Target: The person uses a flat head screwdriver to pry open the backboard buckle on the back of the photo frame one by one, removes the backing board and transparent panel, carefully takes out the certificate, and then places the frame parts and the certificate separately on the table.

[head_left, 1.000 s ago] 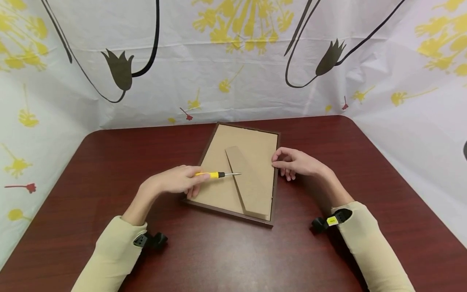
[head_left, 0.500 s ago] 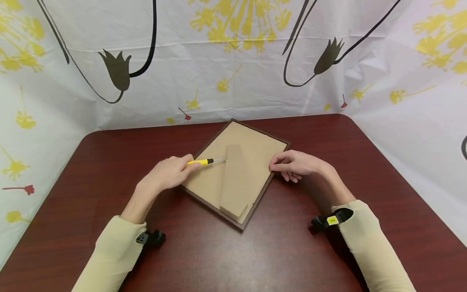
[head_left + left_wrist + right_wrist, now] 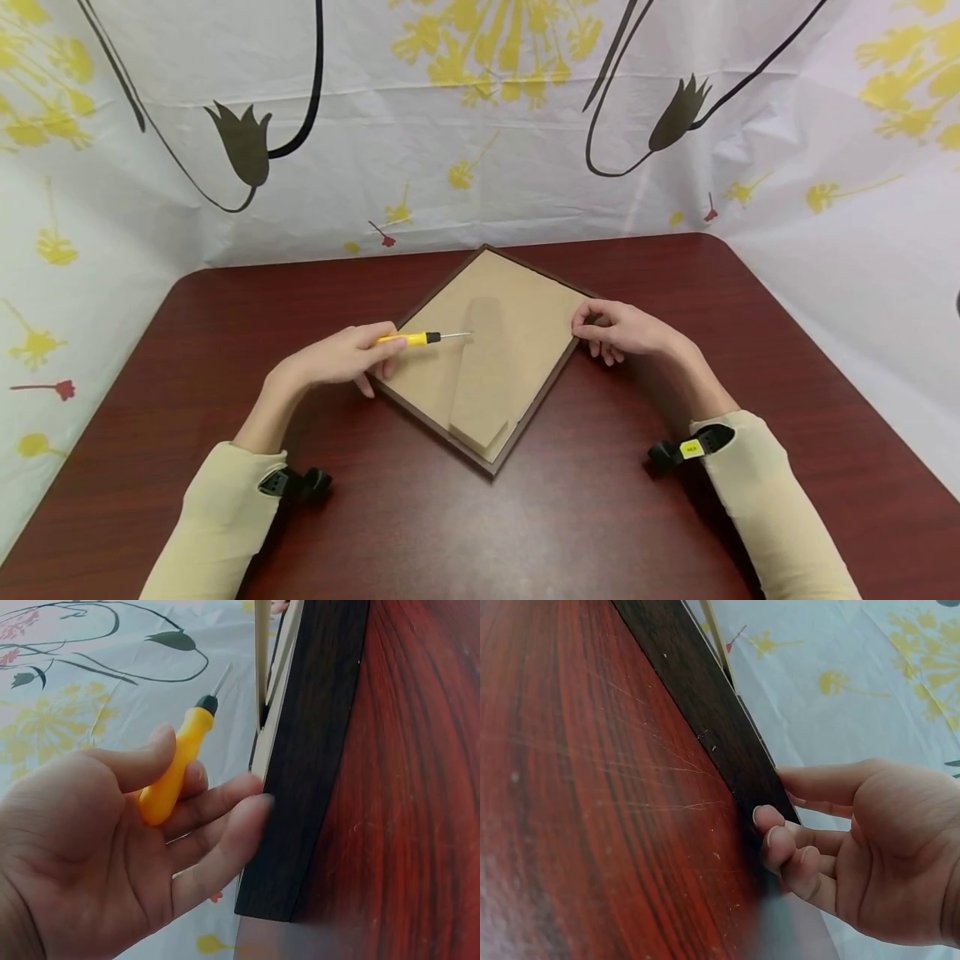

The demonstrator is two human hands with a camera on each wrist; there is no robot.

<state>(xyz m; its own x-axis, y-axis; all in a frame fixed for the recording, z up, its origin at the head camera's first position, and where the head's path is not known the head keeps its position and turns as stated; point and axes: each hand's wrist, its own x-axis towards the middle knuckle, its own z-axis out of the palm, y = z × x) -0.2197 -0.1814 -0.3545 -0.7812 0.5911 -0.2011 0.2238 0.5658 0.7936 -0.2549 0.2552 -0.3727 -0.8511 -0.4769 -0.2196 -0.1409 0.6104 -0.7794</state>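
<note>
A picture frame (image 3: 429,419) lies back side up on the table, turned so one corner points at me. Its brown backing (image 3: 536,321) carries a long easel stand (image 3: 483,375). Between thumb and index finger my left hand (image 3: 330,358) holds a yellow screwdriver (image 3: 176,765), its metal tip over the stand. Other fingers of that hand are at the frame's dark side (image 3: 307,750) in the left wrist view. At the frame's right edge, my right hand (image 3: 626,329) pinches the rim; in the right wrist view, thumb and curled fingers straddle the dark edge (image 3: 705,705).
The dark red table (image 3: 570,525) has rounded far corners. Behind and beside it hangs a white sheet (image 3: 540,167) with a flower print. A strapped black device (image 3: 296,485) sits on the left wrist, another (image 3: 690,448) on the right.
The picture frame has turned clockwise, its near corner swinging left. My left hand, with the screwdriver, has shifted left; my right hand has lately moved slightly right along the rim.
</note>
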